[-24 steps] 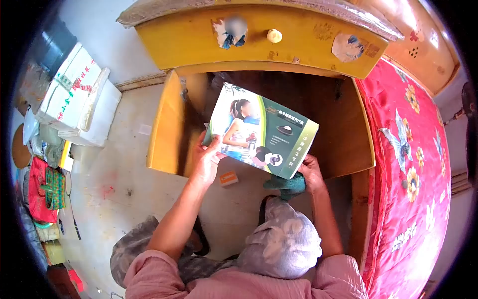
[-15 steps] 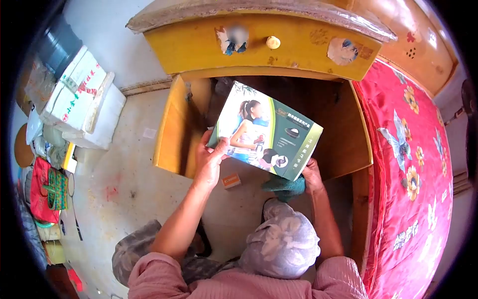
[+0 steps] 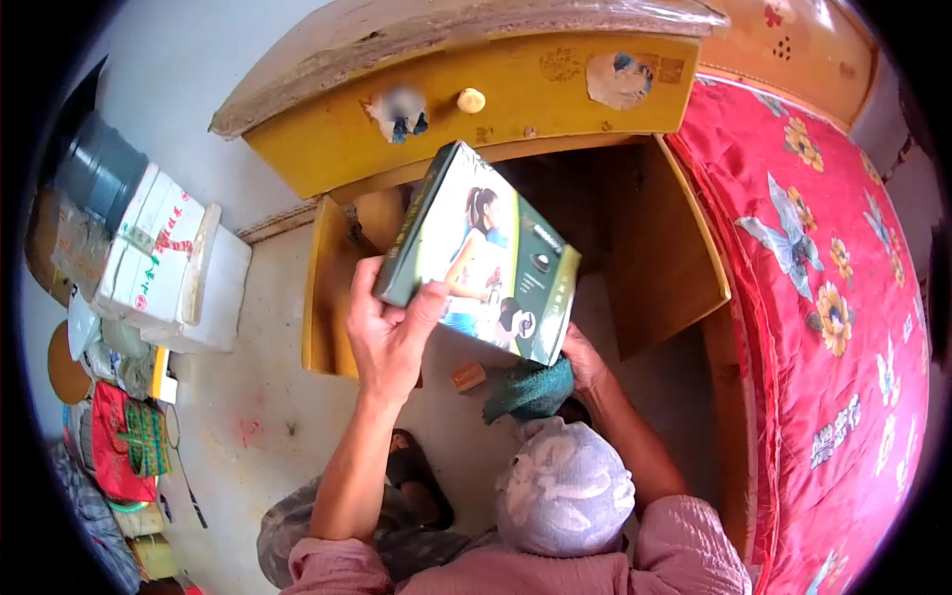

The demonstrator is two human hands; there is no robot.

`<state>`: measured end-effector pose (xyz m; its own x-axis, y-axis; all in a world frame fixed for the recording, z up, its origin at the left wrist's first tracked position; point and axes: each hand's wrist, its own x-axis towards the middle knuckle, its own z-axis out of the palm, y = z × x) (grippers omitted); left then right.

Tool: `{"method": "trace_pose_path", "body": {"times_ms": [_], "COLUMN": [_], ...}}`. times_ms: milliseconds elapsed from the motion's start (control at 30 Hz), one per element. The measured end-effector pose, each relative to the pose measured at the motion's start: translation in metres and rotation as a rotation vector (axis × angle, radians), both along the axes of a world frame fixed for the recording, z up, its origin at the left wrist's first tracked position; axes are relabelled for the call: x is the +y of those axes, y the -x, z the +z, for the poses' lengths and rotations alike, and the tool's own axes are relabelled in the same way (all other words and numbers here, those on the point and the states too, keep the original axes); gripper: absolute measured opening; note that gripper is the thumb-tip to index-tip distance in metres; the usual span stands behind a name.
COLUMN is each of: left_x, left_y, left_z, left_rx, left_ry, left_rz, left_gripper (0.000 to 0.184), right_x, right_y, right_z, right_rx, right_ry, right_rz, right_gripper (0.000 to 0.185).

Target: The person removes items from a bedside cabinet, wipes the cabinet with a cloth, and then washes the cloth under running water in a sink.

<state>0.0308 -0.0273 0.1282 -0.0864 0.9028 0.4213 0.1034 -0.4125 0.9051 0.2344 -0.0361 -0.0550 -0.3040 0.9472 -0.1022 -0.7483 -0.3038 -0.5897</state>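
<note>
Because its weight presumably needs bearing, left hand (image 3: pixel 390 342) clamped on printed box (image 3: pixel 483 266), thumb in front; box tilted, raised before the open cabinet (image 3: pixel 535 87); green cloth (image 3: pixel 535 391) at its lower corner; right hand (image 3: pixel 587 363) closed on cloth, apparently steadying that corner.

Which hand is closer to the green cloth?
Right. The right hand is holding the green cloth; the left hand is away from it, up and to its left, on the box.
</note>
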Motion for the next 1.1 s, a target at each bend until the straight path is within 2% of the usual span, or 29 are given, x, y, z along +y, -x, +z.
{"method": "trace_pose_path", "body": {"times_ms": [33,67,167,267,367,400,433,500,567,633,700,733,833,867,1000,1100], "left_x": [0.001,0.006,0.017,0.018,0.02,0.025,0.025,0.026,0.027,0.026,0.032,0.031,0.03,0.027,0.024,0.023], "left_y": [0.004,0.018,0.037,0.048,0.057,0.069,0.068,0.057,0.051,0.046,0.046,0.038,0.025,0.021,0.026,0.026], "left_z": [-0.007,-0.014,-0.03,-0.048,-0.063,-0.078,-0.081,-0.084,-0.086,-0.087,-0.099,-0.104,-0.098,-0.094,-0.101,-0.096], "left_rx": [-0.028,0.061,-0.094,-0.121,-0.346,-0.447,-0.525,-0.683,-0.728,-0.876,-1.023,-1.105,-0.882,-1.007,-1.088,-1.065], "left_ry": [-0.028,0.053,0.287,0.456,0.647,0.747,0.791,0.876,0.967,1.02,0.989,0.898,0.578,0.571,0.556,0.572], "left_rz": [0.014,-0.004,-0.151,-0.176,-0.358,-0.455,-0.455,-0.454,-0.471,-0.475,-0.633,-0.58,-0.232,-0.224,-0.402,-0.421], "left_gripper": [0.038,0.04,0.047,0.059,0.077,0.092,0.094,0.099,0.111,0.118,0.12,0.107,0.09,0.077,0.075,0.069], "right_x": [-0.003,-0.003,0.002,0.001,-0.009,-0.009,-0.007,-0.007,-0.01,-0.014,-0.018,-0.021,-0.03,-0.032,-0.035,-0.035], "right_y": [-0.002,-0.004,-0.016,-0.028,-0.032,-0.035,-0.038,-0.039,-0.038,-0.035,-0.031,-0.029,-0.023,-0.02,-0.015,-0.012], "right_z": [0.004,0.006,0.008,0.042,0.077,0.088,0.097,0.106,0.111,0.123,0.129,0.129,0.132,0.131,0.122,0.115], "right_rx": [-0.026,-0.055,-0.14,-0.452,-0.737,-0.951,-1.162,-1.224,-1.285,-1.386,-1.494,-1.546,-1.618,-1.626,-1.647,-1.54], "right_ry": [0.006,0.007,-0.076,-0.254,-0.391,-0.592,-0.796,-0.932,-0.951,-1.127,-1.274,-1.323,-1.429,-1.437,-1.458,-1.437], "right_rz": [-0.032,-0.06,-0.162,-0.312,-0.392,-0.443,-0.492,-0.432,-0.336,-0.392,-0.434,-0.485,-0.474,-0.482,-0.532,-0.589], "right_gripper": [0.027,0.026,0.024,0.019,0.019,0.021,0.023,0.029,0.032,0.035,0.035,0.036,0.037,0.039,0.041,0.042]}}
